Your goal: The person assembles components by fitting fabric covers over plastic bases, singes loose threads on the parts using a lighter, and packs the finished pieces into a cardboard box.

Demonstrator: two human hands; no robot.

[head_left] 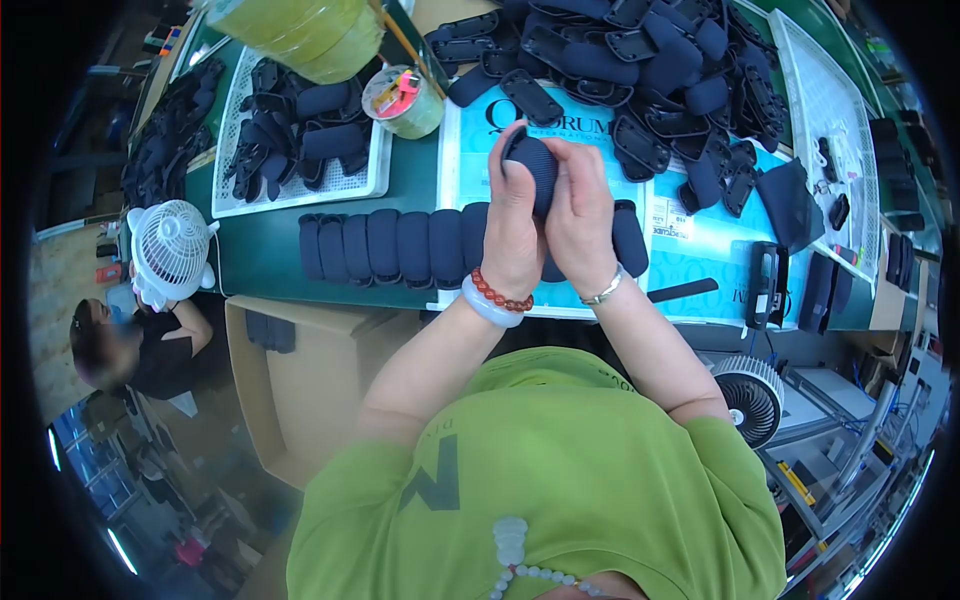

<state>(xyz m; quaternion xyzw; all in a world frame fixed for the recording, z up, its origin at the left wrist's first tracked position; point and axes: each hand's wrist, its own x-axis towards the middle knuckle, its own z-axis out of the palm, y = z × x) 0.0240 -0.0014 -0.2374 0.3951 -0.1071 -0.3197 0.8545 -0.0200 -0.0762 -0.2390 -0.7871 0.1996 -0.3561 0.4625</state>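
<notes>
Dark padded piece (537,178), one: pinched between left hand (514,232) and right hand (583,218); judged light, soft-faced, perhaps stiff-backed; best held by its long sides

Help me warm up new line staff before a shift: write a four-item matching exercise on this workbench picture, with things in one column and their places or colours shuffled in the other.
Things
1. Raised pad
2. Pink item
3. Bead bracelet
4. Row of pads

Places or colours
A. In a round tub
B. Lined up on the table
C. Between the left hand and the right hand
D. Red

Right pairs: 1-C, 2-A, 3-D, 4-B
</notes>
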